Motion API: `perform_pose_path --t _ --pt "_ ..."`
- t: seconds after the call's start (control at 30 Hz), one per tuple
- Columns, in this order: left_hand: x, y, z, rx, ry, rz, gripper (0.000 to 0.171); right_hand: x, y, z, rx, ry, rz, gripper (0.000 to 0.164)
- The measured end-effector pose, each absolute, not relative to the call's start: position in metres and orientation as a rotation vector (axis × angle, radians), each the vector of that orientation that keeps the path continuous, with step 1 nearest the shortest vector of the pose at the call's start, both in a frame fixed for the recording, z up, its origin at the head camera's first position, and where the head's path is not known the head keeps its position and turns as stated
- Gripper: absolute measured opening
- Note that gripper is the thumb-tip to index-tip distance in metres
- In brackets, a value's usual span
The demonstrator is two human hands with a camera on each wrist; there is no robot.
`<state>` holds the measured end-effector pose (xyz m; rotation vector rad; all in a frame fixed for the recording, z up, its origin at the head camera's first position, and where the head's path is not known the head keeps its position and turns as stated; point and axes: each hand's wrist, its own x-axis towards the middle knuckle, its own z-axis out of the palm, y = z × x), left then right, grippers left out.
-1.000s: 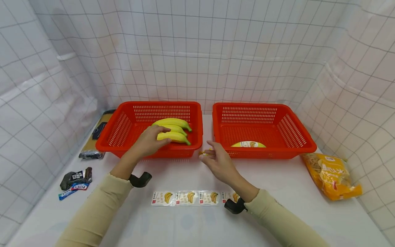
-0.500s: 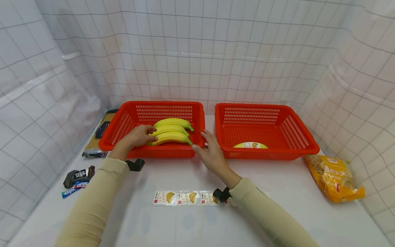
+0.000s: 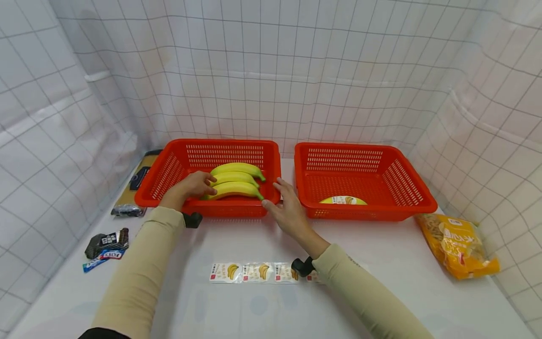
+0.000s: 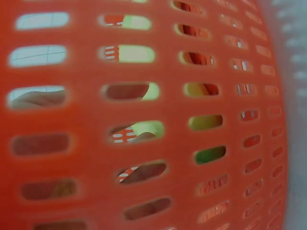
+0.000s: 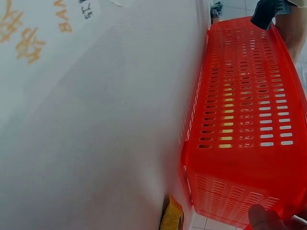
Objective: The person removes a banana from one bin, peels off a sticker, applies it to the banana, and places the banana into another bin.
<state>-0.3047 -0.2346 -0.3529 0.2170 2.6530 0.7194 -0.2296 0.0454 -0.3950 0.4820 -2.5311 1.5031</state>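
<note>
My left hand [image 3: 194,184] is at the nearest banana [image 3: 237,189], grip unclear; my right hand [image 3: 291,214] spreads loosely by the left basket [image 3: 237,210].

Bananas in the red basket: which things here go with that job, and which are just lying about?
Probably for the job: bananas, left basket, right basket, labelled banana, banana labels.

Probably just lying about: orange bag, brown packet, black packet, little blue packets.

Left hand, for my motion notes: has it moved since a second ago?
Yes: the left hand has shifted leftward relative to the left red basket.
</note>
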Motion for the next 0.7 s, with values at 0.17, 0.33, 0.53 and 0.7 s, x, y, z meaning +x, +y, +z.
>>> perform_pose_path --t 0.17,0.33,0.53,0.7 --pt "-0.3082 -0.2348 -0.3574 0.236 2.625 0.645 0.054 -0.2298 0.0448 -0.3956 0.483 -2.529 1.496 0.063" --pt "-0.3107 -0.2349 -0.3614 0.252 2.61 0.617 0.057 -0.2297 0.0444 -0.3967 0.496 -2.54 1.471 0.063" --pt "-0.3116 -0.2325 -0.3606 0.257 2.636 0.604 0.057 -0.2295 0.0449 -0.3963 0.503 -2.537 1.46 0.063" --pt "-0.308 -0.2263 -0.3552 0.265 2.735 0.58 0.051 -0.2293 0.0459 -0.3956 0.502 -2.55 1.458 0.063"
